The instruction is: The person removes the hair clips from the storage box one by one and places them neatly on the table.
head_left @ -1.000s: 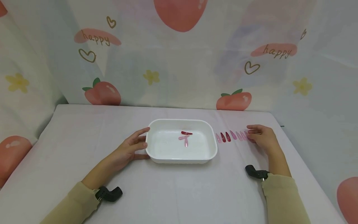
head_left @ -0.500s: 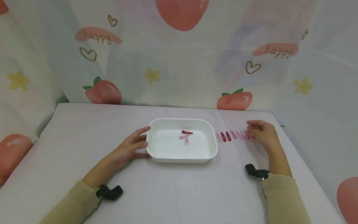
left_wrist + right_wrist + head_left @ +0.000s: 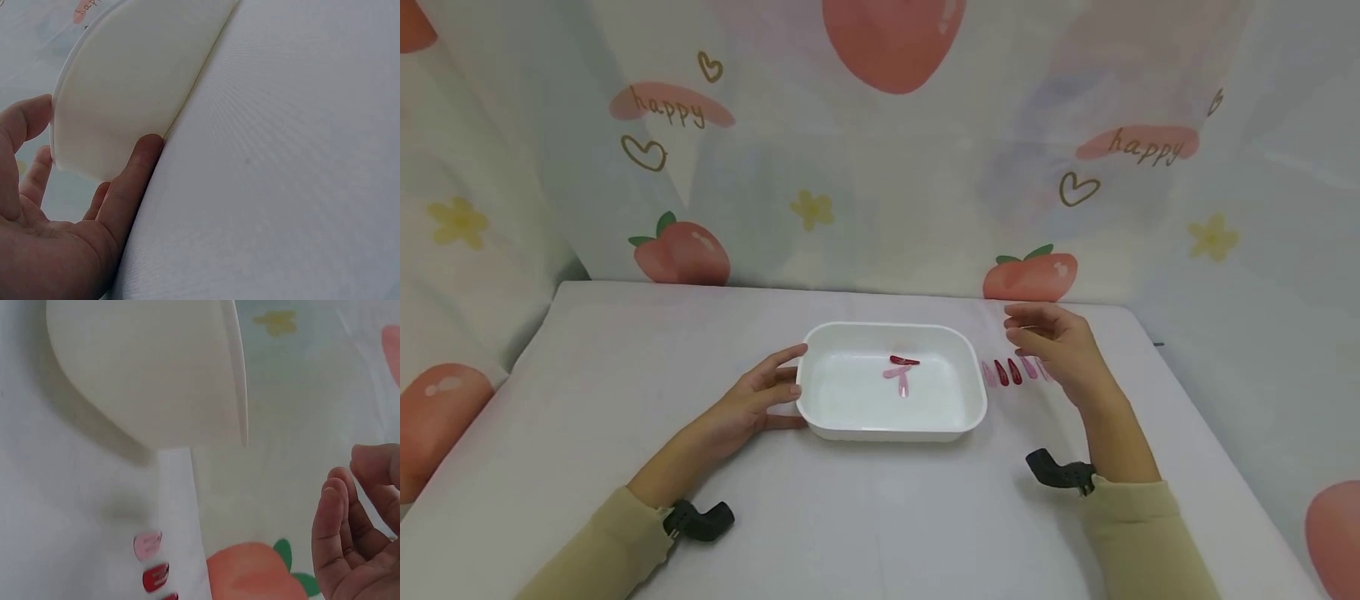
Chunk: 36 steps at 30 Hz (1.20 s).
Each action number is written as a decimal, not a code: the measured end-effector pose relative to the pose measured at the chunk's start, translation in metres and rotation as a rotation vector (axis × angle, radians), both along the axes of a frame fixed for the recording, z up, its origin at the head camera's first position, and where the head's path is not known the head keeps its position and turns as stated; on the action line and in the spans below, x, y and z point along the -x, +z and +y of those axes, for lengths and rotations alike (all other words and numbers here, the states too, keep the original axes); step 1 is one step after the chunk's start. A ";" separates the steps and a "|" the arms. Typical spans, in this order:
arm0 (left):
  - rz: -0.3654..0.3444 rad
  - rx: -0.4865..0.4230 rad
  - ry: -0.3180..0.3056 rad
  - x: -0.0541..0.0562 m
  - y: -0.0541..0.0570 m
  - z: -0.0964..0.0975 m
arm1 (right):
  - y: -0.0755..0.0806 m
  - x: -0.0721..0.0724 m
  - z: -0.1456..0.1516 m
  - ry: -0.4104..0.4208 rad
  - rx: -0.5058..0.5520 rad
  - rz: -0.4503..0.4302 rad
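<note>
At the white plastic tray (image 3: 827, 408), my left hand (image 3: 745, 408) touches the left end with spread fingers. In the left wrist view its thumb (image 3: 147, 147) presses low on the wall, and fingertips meet the rim. Three snap hair clips lie inside: a red clip (image 3: 904, 361), a pink clip (image 3: 897, 372) and a pale pink clip (image 3: 903, 385). My right hand (image 3: 1063, 346) hovers over a row of clips right of the tray, its fingers bent and tips close together. No clip shows between them; the fingers hide that spot.
The row beside the tray holds several clips, among them a pale pink clip (image 3: 989, 374) and a dark red clip (image 3: 1002, 372); my right hand covers its right end. A printed cloth backdrop (image 3: 880, 217) rises behind the white-covered table (image 3: 700, 333).
My right hand has lifted from the right end of the clip row and moved left toward the tray. The left hand, the tray and the clips in it stay as they were.
</note>
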<state>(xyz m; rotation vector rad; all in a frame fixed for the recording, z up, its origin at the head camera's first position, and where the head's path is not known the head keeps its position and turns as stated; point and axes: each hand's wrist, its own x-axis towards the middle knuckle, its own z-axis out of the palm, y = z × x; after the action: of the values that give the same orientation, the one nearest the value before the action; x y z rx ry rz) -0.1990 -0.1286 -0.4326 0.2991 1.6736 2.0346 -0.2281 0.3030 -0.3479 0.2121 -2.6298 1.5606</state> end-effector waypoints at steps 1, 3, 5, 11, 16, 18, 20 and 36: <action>-0.001 0.001 0.003 0.000 0.000 0.000 | 0.001 -0.001 -0.006 0.029 0.015 0.008; -0.001 0.007 0.006 -0.001 0.000 0.000 | 0.002 -0.001 -0.016 0.076 0.031 0.017; 0.003 0.012 0.009 -0.001 0.000 0.000 | 0.003 0.000 -0.027 0.110 0.044 0.011; 0.000 0.012 0.016 0.000 -0.001 0.000 | -0.003 0.001 -0.060 0.192 0.079 -0.052; -0.004 0.012 0.017 0.000 -0.003 0.000 | -0.014 0.000 -0.084 0.263 0.052 -0.102; -0.003 0.013 0.017 0.000 -0.004 0.000 | -0.020 -0.001 -0.091 0.273 0.037 -0.118; -0.001 0.013 0.016 0.001 -0.004 0.000 | -0.024 -0.001 -0.097 0.277 0.023 -0.138; 0.017 0.005 0.004 0.002 -0.004 0.001 | -0.025 0.008 -0.123 0.270 -0.034 -0.155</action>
<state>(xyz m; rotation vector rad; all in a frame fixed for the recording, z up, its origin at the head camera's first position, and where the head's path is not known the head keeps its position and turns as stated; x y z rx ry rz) -0.2009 -0.1272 -0.4369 0.3130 1.6904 2.0358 -0.2358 0.1802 -0.3734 0.4863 -2.8483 1.6716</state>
